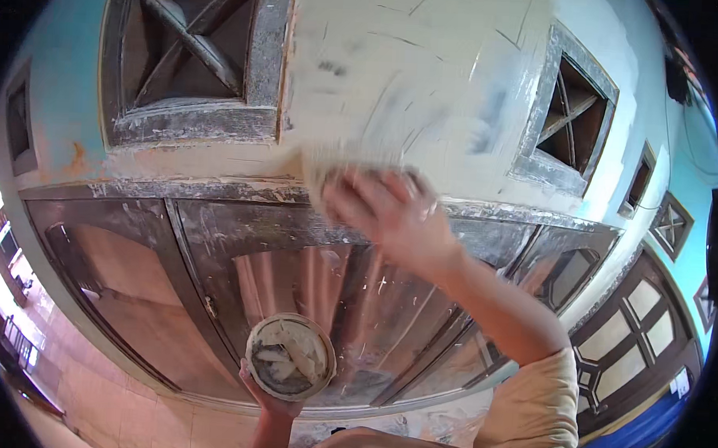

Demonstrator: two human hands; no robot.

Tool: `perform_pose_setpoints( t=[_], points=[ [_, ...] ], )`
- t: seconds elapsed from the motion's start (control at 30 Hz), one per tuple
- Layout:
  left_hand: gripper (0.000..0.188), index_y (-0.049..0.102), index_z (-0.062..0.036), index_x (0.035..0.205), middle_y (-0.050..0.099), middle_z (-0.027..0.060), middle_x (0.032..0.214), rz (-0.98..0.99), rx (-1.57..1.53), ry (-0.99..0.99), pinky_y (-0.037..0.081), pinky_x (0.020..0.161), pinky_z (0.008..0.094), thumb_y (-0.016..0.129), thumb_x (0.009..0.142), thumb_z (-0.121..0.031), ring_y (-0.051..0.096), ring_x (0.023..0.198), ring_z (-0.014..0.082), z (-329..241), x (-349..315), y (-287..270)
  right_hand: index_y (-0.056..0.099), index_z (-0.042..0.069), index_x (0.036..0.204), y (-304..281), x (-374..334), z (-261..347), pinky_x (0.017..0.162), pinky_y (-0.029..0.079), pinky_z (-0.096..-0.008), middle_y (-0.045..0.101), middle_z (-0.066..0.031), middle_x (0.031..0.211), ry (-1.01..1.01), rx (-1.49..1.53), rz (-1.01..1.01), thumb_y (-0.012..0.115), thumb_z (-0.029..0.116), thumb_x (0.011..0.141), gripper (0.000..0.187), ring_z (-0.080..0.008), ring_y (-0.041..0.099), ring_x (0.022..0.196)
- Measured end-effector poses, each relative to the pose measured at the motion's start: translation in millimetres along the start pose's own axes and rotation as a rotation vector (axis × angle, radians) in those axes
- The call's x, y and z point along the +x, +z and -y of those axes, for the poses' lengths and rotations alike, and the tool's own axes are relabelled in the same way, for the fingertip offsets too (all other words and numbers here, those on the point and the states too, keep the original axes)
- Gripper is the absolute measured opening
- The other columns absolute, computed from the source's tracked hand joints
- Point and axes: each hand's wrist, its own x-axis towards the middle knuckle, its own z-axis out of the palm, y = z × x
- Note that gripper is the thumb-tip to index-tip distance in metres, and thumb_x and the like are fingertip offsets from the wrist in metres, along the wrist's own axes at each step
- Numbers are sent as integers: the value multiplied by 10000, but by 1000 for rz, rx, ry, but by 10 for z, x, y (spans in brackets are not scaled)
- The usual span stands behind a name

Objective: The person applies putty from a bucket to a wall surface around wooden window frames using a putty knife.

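Observation:
My right hand (395,213) is raised to the wall just above the wooden frame, blurred by motion. Its fingers are closed around a wide, flat putty spreader (362,156), pressed to the wall; the smear hides most of the tool's shape. Pale cream putty (413,74) coats the wall above it, with dark scratch lines and grey patches showing. Lower down, my left hand (273,400) grips a round bucket (332,367) from beneath and the side. Wet, whitish putty (289,357) lies inside the bucket, heaped unevenly.
Dark wooden vents with crossed bars, one at left (197,45) and one at right (570,113), flank the coated wall. Below runs a paint-splashed wooden lintel (248,191) over glazed panels (139,294). A tiled floor (127,406) and a panelled door (635,332) stand at the sides.

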Motion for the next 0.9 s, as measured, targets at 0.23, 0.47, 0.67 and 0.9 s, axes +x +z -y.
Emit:
perform_pose_setpoints(
  t=[0.23,0.47,0.67,0.9],
  points=[
    [671,470,-179,1378,525,48,1345,-32,-88,39,445,1007,492,385,914,-656,515,1212,286,-66,82,-134,607,75,1188,-258,-558,463,729,504,-319,635,-41,1022,483,728,57,626,52,873,317,-186,599,851],
    [640,509,-187,1338,533,33,1340,16,-155,-37,446,1007,476,394,916,-655,523,1202,269,-77,197,201,487,-26,1271,-133,-1099,1218,781,476,-275,618,-51,1088,1334,1593,-274,454,65,1007,280,-85,566,924],
    [700,467,-187,1384,475,50,1408,116,-246,-82,403,1043,518,363,904,-685,462,1274,309,29,241,339,463,-13,1252,-171,-1303,1282,925,434,-304,548,-90,1201,1304,1553,-311,470,75,1000,267,-136,524,1080],
    [694,469,-201,1380,486,31,1388,92,-219,-137,403,1036,493,376,892,-686,467,1262,280,99,269,379,526,-20,1177,-219,-1422,1337,797,457,-315,584,-102,1037,1146,1160,-234,495,93,989,221,-132,554,930]
  ],
)
